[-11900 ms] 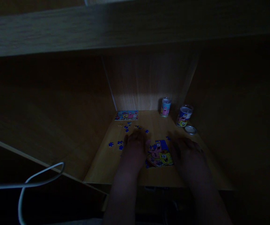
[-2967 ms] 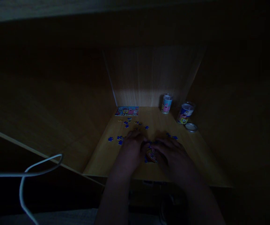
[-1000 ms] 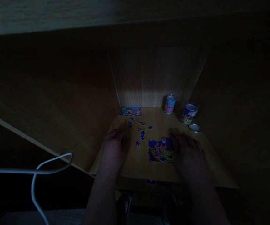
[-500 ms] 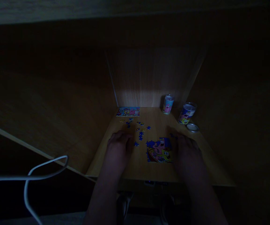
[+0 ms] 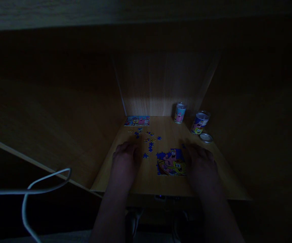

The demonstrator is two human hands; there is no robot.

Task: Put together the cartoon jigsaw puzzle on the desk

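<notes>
Light-blue can point(image 5: 179, 116) and dark-blue can point(image 5: 200, 124), contents unclear, beyond the puzzle point(image 5: 169, 164).

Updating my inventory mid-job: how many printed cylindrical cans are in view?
2. A light-blue and pink cylindrical can stands near the wooden back wall; a dark-blue and yellow can stands nearer, right of it. Shadow could hide more.

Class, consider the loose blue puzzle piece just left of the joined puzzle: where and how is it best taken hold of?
Probably by opposite edges of the blue piece, pinched from above and the left by the left hand: it lies flat, its knobs stick out, and the joined puzzle sits to its right, with other loose pieces just beyond.
</notes>
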